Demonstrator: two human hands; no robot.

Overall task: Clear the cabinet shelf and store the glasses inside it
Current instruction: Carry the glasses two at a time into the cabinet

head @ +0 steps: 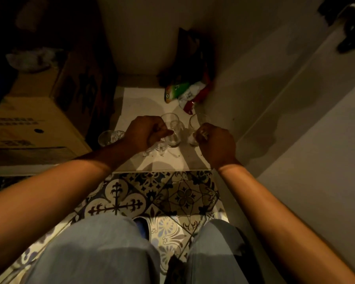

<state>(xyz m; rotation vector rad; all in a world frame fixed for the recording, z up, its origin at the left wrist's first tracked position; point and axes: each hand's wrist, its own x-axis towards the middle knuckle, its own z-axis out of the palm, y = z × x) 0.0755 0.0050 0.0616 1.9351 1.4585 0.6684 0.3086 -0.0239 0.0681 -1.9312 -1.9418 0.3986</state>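
Knees in pale jeans (103, 249) fill the bottom of the view, the person crouched low over the patterned floor tiles (178, 193), which looks like the way to reach this bottom shelf. Both forearms stretch forward onto the white cabinet shelf (135, 103). Left hand (146, 132) has its fingers curled round a clear glass (173, 130), thumb against the wall, glass upright on the shelf or just above it; hard to say which in this dim light. Right hand (215, 140) is closed on a second glass (194, 130) just beside the first, so two go in at once. More glasses (111, 137) stand to the left by the wrist, with others partly hidden under the left hand. They seem to be grouped near the front edge. Further back, a crumpled green and red packet (184, 93) lies against the right wall, so the shelf is not fully cleared. Off to the left, a cardboard box (29, 119) sits outside the compartment, its contents too dark to read.
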